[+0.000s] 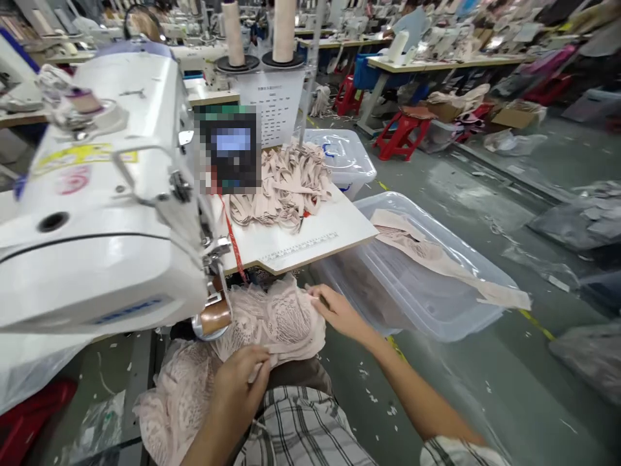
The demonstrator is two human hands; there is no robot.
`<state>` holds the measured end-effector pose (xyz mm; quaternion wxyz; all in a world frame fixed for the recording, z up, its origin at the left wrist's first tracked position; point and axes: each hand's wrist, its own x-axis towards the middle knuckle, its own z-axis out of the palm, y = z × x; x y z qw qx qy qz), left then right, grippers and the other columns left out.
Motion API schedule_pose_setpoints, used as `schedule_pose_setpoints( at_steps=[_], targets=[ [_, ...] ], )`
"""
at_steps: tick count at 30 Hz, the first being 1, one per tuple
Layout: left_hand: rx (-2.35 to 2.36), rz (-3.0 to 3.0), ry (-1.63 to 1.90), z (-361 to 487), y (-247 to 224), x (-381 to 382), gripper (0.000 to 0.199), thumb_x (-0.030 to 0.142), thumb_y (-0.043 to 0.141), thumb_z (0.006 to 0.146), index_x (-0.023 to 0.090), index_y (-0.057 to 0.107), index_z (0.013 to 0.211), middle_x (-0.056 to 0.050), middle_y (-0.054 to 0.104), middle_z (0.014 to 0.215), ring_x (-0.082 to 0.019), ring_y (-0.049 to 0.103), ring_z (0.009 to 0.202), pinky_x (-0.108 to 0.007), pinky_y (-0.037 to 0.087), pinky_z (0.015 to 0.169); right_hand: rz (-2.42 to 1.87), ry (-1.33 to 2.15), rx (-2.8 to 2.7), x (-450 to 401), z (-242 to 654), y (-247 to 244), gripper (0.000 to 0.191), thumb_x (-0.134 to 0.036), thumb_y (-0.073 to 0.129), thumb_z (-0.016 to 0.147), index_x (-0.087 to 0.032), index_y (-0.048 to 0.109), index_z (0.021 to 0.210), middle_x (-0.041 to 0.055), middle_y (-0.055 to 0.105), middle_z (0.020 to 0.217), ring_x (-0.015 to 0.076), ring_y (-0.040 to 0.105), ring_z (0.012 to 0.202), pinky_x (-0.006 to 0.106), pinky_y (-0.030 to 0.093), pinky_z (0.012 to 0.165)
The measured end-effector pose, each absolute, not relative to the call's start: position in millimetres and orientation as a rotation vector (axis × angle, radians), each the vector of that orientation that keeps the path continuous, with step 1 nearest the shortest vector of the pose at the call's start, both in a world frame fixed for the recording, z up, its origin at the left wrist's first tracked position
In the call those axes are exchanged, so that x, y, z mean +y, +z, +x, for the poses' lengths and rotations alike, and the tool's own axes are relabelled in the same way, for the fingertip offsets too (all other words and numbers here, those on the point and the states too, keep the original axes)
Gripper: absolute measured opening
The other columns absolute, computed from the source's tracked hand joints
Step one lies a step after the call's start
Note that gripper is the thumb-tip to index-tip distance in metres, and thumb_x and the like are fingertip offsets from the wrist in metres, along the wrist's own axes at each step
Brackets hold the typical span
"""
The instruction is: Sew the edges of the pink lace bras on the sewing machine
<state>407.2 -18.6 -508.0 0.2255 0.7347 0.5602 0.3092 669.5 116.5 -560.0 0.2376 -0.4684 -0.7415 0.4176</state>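
A pale pink lace bra (286, 317) lies across my lap, below the needle area of a white sewing machine (107, 259). My left hand (242, 378) pinches its lower band. At the upper right edge of the same bra, my right hand (334, 310) holds the fabric between thumb and fingers. More pink lace fabric (177, 401) hangs down to the left, partly behind my left forearm. Just above the bra sits the machine's copper-coloured part (216, 317).
A heap of beige straps (286, 184) lies on the white machine table (310, 249). To its right, a clear plastic bin (417, 304) has a bra piece (422, 249) over it. Behind are a lidded box (344, 155), a red stool (402, 133) and other sewing stations.
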Motion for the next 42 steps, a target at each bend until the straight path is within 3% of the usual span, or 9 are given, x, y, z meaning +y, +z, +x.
schedule_pose_setpoints(
  at_steps=[4,8,11,13,18,25,28,35,42],
  targets=[
    [1.437,2.293,0.943,427.9,-485.3,-13.4,0.048,0.015,0.055,0.09,0.015,0.044,0.137,-0.015,0.048,0.145,-0.023,0.041,0.138,-0.041,0.04,0.114,-1.098,1.433,-1.954,74.7,641.6,-522.2,0.012,-0.033,0.052,0.095,-0.021,0.054,0.095,-0.0005,0.058,0.08,0.0156,0.053,0.071,0.027,0.042,0.065],
    [1.3,2.381,0.811,422.6,-458.9,-10.5,0.074,0.021,0.061,0.085,0.007,0.025,0.148,-0.019,0.043,0.149,-0.026,0.033,0.143,-0.047,0.025,0.122,-0.712,1.708,-2.04,53.9,603.9,-492.1,0.012,-0.019,0.058,0.085,-0.019,0.068,0.092,0.0004,0.068,0.081,0.016,0.06,0.075,0.025,0.044,0.068],
    [1.342,2.279,0.703,400.4,-448.8,-15.2,0.046,0.033,0.068,0.082,0.013,0.055,0.12,-0.009,0.068,0.108,-0.024,0.059,0.108,-0.048,0.038,0.109,-0.621,1.574,-2.093,51.8,585.6,-473.6,0.012,-0.018,0.059,0.081,-0.018,0.071,0.078,-0.0009,0.063,0.066,0.0124,0.053,0.06,0.023,0.038,0.059],
    [1.376,2.208,0.738,383.8,-444.3,-19.4,0.017,0.034,0.062,0.088,0.018,0.059,0.083,-0.001,0.063,0.077,-0.017,0.059,0.078,-0.037,0.048,0.086,-0.62,1.466,-2.062,55.0,575.4,-463.9,0.013,-0.016,0.058,0.079,-0.018,0.07,0.074,-0.0014,0.059,0.061,0.0115,0.05,0.057,0.023,0.036,0.057],
    [1.795,1.683,0.891,351.2,-430.8,-16.7,0.03,0.039,0.053,0.095,0.019,0.061,0.074,0.001,0.058,0.066,-0.012,0.053,0.059,-0.022,0.038,0.053,-0.784,1.494,-1.944,80.7,540.6,-456.9,0.022,-0.029,0.059,0.086,-0.018,0.063,0.068,-0.0005,0.061,0.064,0.0128,0.054,0.061,0.023,0.036,0.057],
    [2.075,1.388,0.961,329.8,-430.1,20.5,0.036,0.037,0.057,0.086,0.021,0.049,0.055,0.002,0.047,0.05,-0.016,0.053,0.057,-0.026,0.043,0.055,-0.923,1.498,-1.963,114.1,511.5,-465.1,0.047,-0.04,0.059,0.086,-0.02,0.03,0.054,-0.0045,0.03,0.054,0.0105,0.032,0.053,0.026,0.025,0.051],
    [2.076,1.567,1.078,322.7,-436.5,28.5,0.02,0.03,0.057,0.081,0.022,0.053,0.063,-0.002,0.061,0.066,-0.021,0.059,0.073,-0.032,0.051,0.071,-0.941,1.496,-1.962,118.7,510.8,-464.3,0.045,-0.043,0.06,0.085,-0.021,0.036,0.055,-0.0031,0.035,0.055,0.0127,0.038,0.056,0.026,0.031,0.053],
    [2.228,1.72,0.95,302.9,-459.8,23.3,0.026,0.03,0.055,0.078,0.025,0.043,0.056,-0.002,0.049,0.055,-0.023,0.054,0.064,-0.038,0.052,0.071,-0.982,1.402,-2.028,124.1,511.5,-463.6,0.039,-0.048,0.061,0.087,-0.022,0.056,0.059,-0.0003,0.045,0.053,0.0177,0.049,0.061,0.027,0.042,0.055],
    [2.148,1.754,1.078,303.4,-462.0,26.7,0.022,0.036,0.058,0.079,0.024,0.052,0.061,-0.006,0.058,0.065,-0.029,0.061,0.087,-0.037,0.052,0.079,-0.975,1.443,-2.046,123.8,511.6,-472.6,0.034,-0.052,0.061,0.088,-0.022,0.065,0.072,0.0009,0.053,0.059,0.0203,0.055,0.069,0.029,0.047,0.063]
  ],
)
